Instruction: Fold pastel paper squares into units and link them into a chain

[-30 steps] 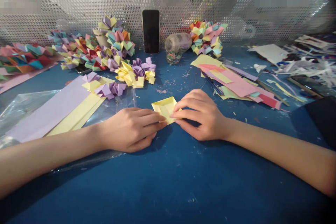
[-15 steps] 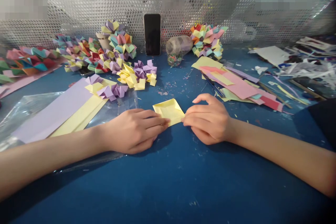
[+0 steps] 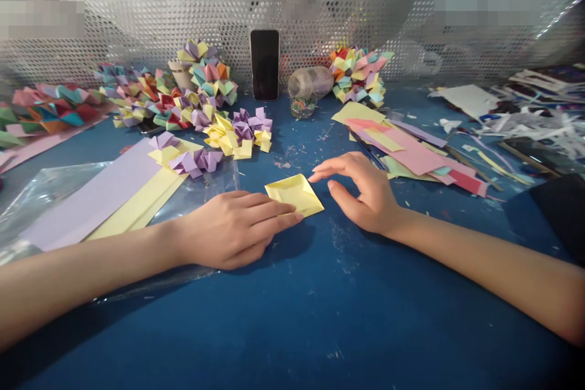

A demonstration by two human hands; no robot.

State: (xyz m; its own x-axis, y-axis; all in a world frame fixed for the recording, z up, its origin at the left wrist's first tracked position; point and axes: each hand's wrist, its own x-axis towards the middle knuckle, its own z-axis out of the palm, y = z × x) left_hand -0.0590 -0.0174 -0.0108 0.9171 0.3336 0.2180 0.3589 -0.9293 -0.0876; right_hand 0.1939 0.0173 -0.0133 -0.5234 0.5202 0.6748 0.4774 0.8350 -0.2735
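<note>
Right hand (image 3: 361,192) moved off yellow paper (image 3: 295,192), fingers apart, left hand (image 3: 235,228) on it, fingers' grip unclear

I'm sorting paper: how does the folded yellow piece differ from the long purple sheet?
The yellow piece is much smaller than the purple sheet. The yellow piece has creased flaps; the purple sheet looks unfolded where visible. The yellow piece has the left hand on it; the purple sheet has neither hand on it. Both look like paper.

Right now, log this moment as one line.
left hand: on folded yellow paper | right hand: open, near paper's far corner, contact unclear | phone: upright beyond paper
</note>
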